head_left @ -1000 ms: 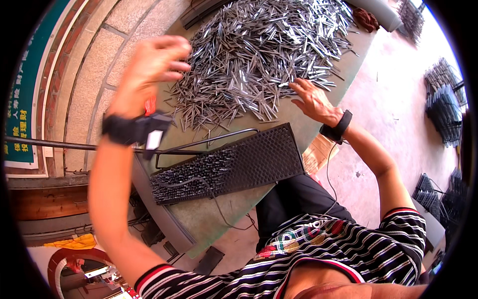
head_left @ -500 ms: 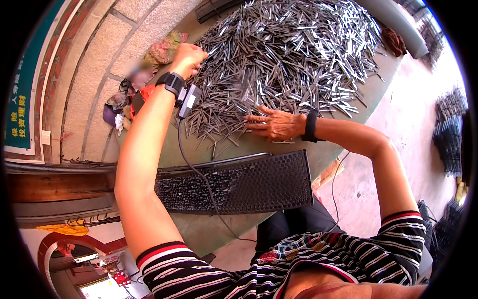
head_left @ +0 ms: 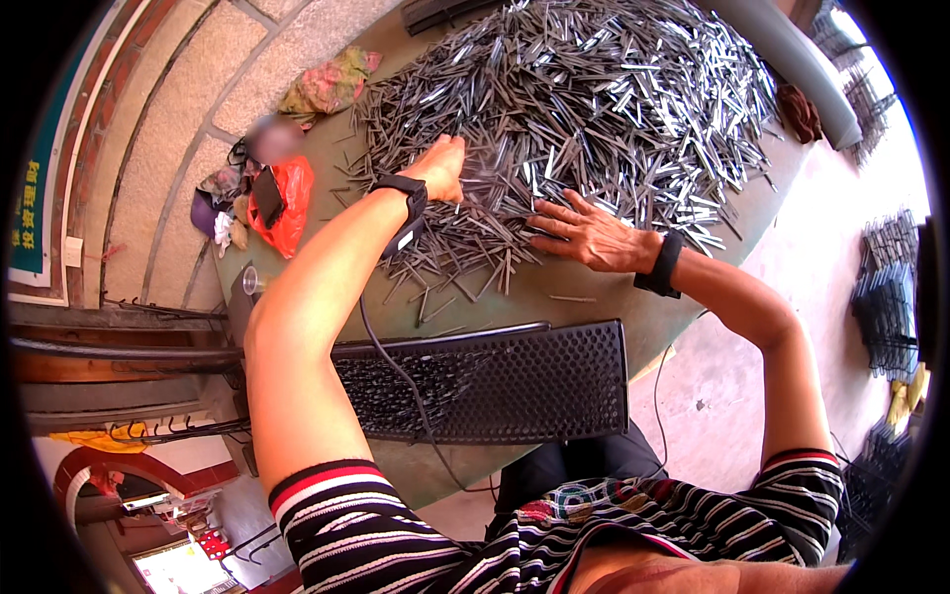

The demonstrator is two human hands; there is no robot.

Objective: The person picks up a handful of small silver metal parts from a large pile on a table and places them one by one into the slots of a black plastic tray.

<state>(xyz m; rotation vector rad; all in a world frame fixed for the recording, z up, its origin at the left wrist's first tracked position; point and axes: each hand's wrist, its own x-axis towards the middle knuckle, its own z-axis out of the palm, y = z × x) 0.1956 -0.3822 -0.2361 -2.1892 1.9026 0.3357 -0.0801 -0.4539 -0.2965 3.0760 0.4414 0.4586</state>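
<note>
A large heap of thin, dark metal strips (head_left: pixel 594 89) covers the greenish table. My left hand (head_left: pixel 442 170) is over the near left part of the heap, its fingers curled inward; whatever they may hold is hidden. To its right, my right hand (head_left: pixel 596 238) lies on the near edge of the heap with fingers stretched and apart, holding nothing I can see. Nearer to me rests a long black perforated tray (head_left: pixel 554 386) with honeycomb-like holes. Small upright pieces fill its left part, while its right part shows bare holes.
Left of the heap are a red plastic bag (head_left: pixel 289 203), a flowered cloth (head_left: pixel 332 84) and a small clear cup (head_left: pixel 251 281). A grey roll (head_left: pixel 792 64) and a brown cloth (head_left: pixel 798 113) lie at the far right. A cable (head_left: pixel 396 351) crosses the tray.
My left hand has moved right and nearer to me, from the heap's left edge onto the strips. My right hand has shifted slightly right. The whole view has tilted a little.
</note>
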